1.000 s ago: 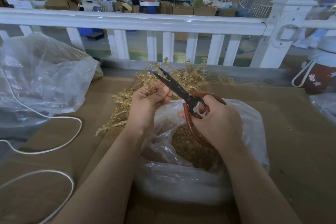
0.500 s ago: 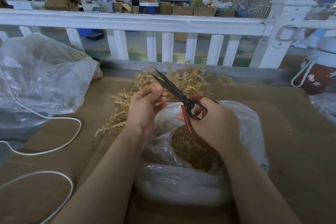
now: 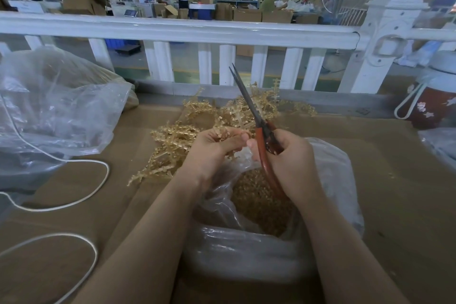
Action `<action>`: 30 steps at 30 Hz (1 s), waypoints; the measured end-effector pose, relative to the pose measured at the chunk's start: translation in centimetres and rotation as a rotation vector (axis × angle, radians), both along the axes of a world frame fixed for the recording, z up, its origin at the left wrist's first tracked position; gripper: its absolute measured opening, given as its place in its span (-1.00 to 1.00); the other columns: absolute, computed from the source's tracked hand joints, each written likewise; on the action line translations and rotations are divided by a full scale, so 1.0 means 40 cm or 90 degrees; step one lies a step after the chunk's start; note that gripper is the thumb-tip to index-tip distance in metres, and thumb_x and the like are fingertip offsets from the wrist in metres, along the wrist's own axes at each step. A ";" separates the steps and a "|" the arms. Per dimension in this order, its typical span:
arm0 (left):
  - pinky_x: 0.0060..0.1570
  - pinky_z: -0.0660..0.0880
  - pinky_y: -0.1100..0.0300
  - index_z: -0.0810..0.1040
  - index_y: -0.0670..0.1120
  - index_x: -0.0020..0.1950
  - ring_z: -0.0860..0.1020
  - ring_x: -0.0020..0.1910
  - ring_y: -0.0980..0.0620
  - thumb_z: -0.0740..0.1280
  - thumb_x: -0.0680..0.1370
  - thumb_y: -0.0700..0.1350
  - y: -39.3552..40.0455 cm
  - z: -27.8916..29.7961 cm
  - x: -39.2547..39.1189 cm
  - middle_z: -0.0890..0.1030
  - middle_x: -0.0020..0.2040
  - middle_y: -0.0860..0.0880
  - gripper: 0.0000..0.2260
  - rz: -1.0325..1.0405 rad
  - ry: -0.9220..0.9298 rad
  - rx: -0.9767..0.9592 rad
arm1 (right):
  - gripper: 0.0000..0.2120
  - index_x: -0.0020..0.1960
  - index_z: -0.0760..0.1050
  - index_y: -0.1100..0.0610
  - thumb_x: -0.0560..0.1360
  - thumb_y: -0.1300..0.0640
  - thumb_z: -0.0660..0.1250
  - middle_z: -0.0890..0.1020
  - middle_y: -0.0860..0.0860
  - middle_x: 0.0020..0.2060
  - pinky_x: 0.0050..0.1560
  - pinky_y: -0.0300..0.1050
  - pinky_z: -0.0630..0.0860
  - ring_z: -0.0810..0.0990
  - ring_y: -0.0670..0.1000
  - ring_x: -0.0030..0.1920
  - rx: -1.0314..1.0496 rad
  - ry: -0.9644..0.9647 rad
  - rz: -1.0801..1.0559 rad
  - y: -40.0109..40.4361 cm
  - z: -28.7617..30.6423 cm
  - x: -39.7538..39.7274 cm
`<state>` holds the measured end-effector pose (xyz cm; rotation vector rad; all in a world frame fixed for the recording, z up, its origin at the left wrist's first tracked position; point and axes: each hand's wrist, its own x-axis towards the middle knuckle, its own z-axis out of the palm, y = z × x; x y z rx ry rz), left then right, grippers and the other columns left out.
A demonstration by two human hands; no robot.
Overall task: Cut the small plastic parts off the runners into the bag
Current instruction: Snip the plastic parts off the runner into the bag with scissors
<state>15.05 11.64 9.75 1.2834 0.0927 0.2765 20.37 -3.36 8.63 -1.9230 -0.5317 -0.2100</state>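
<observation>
The right hand (image 3: 293, 163) curls round the red-brown handles of a pair of scissors (image 3: 256, 118), whose dark blades lie together and point up and away toward the white railing (image 3: 187, 32). The left hand (image 3: 212, 148) pinches a tan plastic runner (image 3: 230, 142) between thumb and curled fingers, just beside the right thumb; how many small parts are left on that piece is hard to tell, since the fingers cover most of it. Both hands hover over the open mouth of the clear plastic bag (image 3: 333, 180), which sits on the brown cardboard-covered table (image 3: 407, 192) and holds a heap of cut tan parts (image 3: 259, 205). Behind the hands lies a loose pile of runners (image 3: 187, 136) (tangled, comb-like strips) reaching toward the railing. To the left sit a larger crumpled clear bag (image 3: 56, 106) and a looping white cord (image 3: 81, 195); at the far right stands a red flowered jug (image 3: 434, 106).
</observation>
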 end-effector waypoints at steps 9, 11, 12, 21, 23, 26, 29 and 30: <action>-0.12 0.46 0.23 0.62 -0.18 -0.12 0.53 -0.26 0.10 0.44 0.52 -0.17 0.003 0.001 0.002 0.62 -0.25 -0.04 -0.92 0.074 -0.017 0.072 | -0.84 -0.20 0.61 -0.03 0.48 -0.08 0.47 0.67 -0.14 -0.32 -0.15 0.12 0.64 0.64 -0.08 -0.29 -0.009 0.001 -0.010 -0.005 0.003 0.005; -0.11 0.50 0.23 0.63 -0.15 -0.13 0.56 -0.26 0.10 0.45 0.50 -0.18 0.004 0.002 0.001 0.63 -0.26 -0.03 -0.94 0.084 -0.031 0.058 | -0.73 -0.18 0.59 -0.09 0.38 -0.28 0.47 0.66 -0.25 -0.27 -0.18 -0.02 0.61 0.62 -0.16 -0.26 -0.032 -0.012 -0.012 -0.005 0.002 0.004; -0.08 0.52 0.21 0.64 -0.10 -0.17 0.57 -0.24 0.09 0.46 0.48 -0.16 0.005 0.002 0.000 0.64 -0.26 -0.01 -0.95 0.086 -0.040 0.043 | -0.62 -0.16 0.58 -0.12 0.29 -0.41 0.43 0.65 -0.30 -0.25 -0.20 -0.12 0.57 0.62 -0.19 -0.24 -0.047 -0.016 -0.017 -0.006 0.003 0.003; -0.13 0.52 0.23 0.62 -0.06 -0.17 0.48 -0.28 0.08 0.43 0.47 -0.13 0.018 0.000 -0.003 0.54 -0.27 -0.02 -0.96 0.120 -0.118 0.013 | -0.43 -0.04 0.40 -0.17 0.25 -0.61 0.20 0.52 -0.31 -0.23 -0.26 -0.27 0.48 0.51 -0.25 -0.22 -0.204 -0.147 -0.053 -0.015 -0.011 0.007; -0.15 0.48 0.23 0.57 -0.09 -0.19 0.44 -0.32 0.08 0.40 0.51 -0.18 0.020 0.001 0.000 0.51 -0.31 -0.01 -0.92 0.126 -0.134 0.019 | -0.38 -0.03 0.36 -0.19 0.23 -0.67 0.12 0.49 -0.33 -0.24 -0.28 -0.31 0.43 0.48 -0.27 -0.22 -0.226 -0.169 -0.054 -0.014 -0.010 0.006; -0.18 0.44 0.24 0.52 -0.15 -0.18 0.43 -0.32 0.06 0.32 0.57 -0.30 0.022 0.001 0.005 0.49 -0.33 -0.04 -0.86 0.125 -0.152 0.026 | -0.26 -0.03 0.40 -0.14 0.18 -0.72 -0.01 0.49 -0.31 -0.23 -0.28 -0.33 0.40 0.47 -0.26 -0.22 -0.248 -0.181 -0.061 -0.015 -0.013 0.010; -0.19 0.48 0.28 0.50 -0.18 -0.17 0.46 -0.31 0.07 0.28 0.57 -0.35 0.023 0.000 0.004 0.51 -0.33 -0.03 -0.85 0.118 -0.148 0.004 | -0.24 -0.05 0.41 -0.11 0.18 -0.72 -0.01 0.51 -0.26 -0.24 -0.28 -0.28 0.45 0.48 -0.22 -0.22 -0.263 -0.191 -0.072 -0.016 -0.017 0.014; -0.20 0.49 0.29 0.51 -0.17 -0.19 0.47 -0.32 0.08 0.28 0.57 -0.36 0.023 0.000 0.002 0.52 -0.34 -0.02 -0.83 0.111 -0.144 -0.011 | -0.26 -0.06 0.41 -0.11 0.19 -0.71 0.00 0.52 -0.25 -0.24 -0.29 -0.28 0.46 0.49 -0.21 -0.22 -0.268 -0.198 -0.077 -0.016 -0.018 0.014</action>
